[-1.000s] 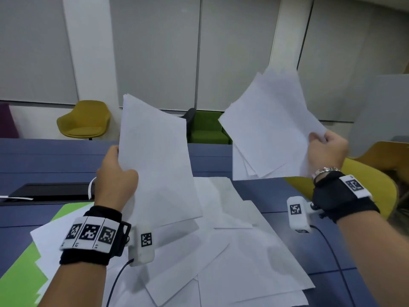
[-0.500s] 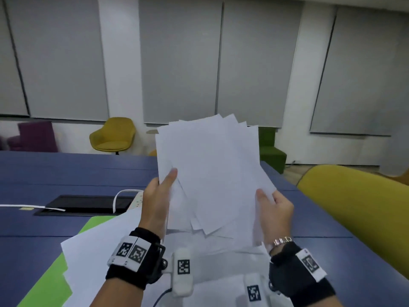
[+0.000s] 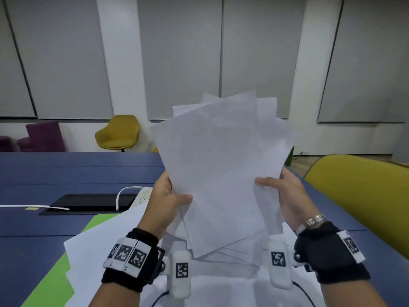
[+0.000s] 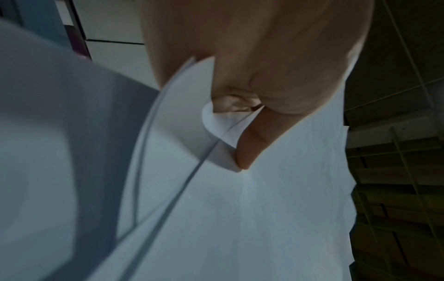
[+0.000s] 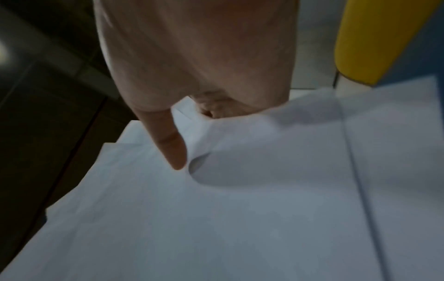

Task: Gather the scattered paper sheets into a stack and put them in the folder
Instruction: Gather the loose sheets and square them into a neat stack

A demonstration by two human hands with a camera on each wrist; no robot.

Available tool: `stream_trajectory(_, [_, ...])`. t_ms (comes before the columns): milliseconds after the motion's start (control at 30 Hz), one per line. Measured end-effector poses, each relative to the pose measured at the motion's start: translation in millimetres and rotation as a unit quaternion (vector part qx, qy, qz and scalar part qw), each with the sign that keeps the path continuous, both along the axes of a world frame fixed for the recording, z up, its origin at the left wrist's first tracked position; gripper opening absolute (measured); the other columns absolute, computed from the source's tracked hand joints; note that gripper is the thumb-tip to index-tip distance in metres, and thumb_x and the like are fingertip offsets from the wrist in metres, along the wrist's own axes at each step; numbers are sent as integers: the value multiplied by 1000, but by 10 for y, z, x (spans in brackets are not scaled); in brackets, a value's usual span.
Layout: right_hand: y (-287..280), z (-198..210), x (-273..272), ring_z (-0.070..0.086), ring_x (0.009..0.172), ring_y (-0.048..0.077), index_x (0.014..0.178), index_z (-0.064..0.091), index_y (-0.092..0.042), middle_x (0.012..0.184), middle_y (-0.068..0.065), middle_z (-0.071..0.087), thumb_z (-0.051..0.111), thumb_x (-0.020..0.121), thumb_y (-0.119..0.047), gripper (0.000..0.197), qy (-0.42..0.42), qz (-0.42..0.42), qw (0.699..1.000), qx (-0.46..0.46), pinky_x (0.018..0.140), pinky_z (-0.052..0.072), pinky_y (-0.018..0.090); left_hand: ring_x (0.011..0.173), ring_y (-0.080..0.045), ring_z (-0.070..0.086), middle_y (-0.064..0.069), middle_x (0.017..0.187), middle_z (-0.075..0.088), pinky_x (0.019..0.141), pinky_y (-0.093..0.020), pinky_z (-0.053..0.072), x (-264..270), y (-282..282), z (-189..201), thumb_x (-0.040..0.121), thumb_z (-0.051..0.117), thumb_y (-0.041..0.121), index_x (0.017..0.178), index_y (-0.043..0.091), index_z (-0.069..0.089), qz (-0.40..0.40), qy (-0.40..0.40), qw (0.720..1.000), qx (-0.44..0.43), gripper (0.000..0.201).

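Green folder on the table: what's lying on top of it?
Loose white sheets lie over the green folder; only its left part shows. The rest is hidden under them and behind the left hand, which with the right hand holds the lifted stack.

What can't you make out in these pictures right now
- Left hand fingers, head view: behind the held sheets.
- Green folder, head view: mostly covered by loose sheets; open or closed unclear.
- Sheet count: edges overlap.
- Right wrist view: blurred.
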State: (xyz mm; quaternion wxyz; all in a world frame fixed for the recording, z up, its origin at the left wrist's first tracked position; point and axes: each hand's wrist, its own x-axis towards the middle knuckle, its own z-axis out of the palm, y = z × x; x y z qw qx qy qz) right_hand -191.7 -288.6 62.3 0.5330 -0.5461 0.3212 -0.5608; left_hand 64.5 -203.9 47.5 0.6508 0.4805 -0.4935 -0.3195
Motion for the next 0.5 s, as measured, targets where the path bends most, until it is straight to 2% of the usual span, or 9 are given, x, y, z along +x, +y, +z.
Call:
stream_trajectory(67, [20,11,18,71,108,27,123,64,-10,114,4,75,70,81,10,47,-5,-14,1000,-10,94,55,42,105,-20,73,1,109,78,85,-32,58,-13,-20,-19,82,56,-25,119,16,62,6,-6,1000,0,55])
stream_trajectory(167, [38,-5,92,72,104,16,118,61,-20,113,-3,75,71,79,14,52,20,-78,994,-68,88,57,35,102,-16,74,4,106,78,79,-24,58,-66,-40,-29,88,63,-13,117,18,64,30,-23,999,-8,42])
stream_trajectory(267, [72,-30,201,70,100,7,109,56,-30,112,-8,72,70,77,14,56,29,-153,980,-127,84,57,29,104,-15,73,5,110,77,92,-36,58,-137,-65,-56,93,69,5,119,19,67,73,-51,996,-17,29])
stream_trajectory(333, [109,-58,280,70,93,0,106,53,-33,104,-16,70,69,76,12,56,44,-182,973,-138,79,57,26,108,-15,71,6,115,75,98,-44,56,-174,-84,-79,94,70,8,125,20,65,103,-56,993,-26,34])
stream_trajectory(400, [115,-94,329,68,87,-4,108,51,-30,100,-19,69,71,74,10,56,54,-188,973,-125,76,56,25,111,-12,69,9,120,72,100,-41,54,-194,-96,-99,90,73,6,131,25,57,110,-46,992,-40,48])
stream_trajectory(433, [115,-103,337,68,87,-4,112,50,-27,101,-18,68,74,73,8,57,51,-180,976,-106,75,55,24,112,-9,68,11,121,70,99,-37,54,-194,-102,-111,88,75,4,131,30,52,109,-41,992,-46,55])
stream_trajectory(500, [99,-117,336,68,94,5,117,48,-23,108,-11,67,77,72,5,60,32,-152,986,-57,76,55,29,113,-8,66,10,123,67,96,-34,53,-177,-105,-129,84,78,5,130,35,43,103,-31,993,-47,65])
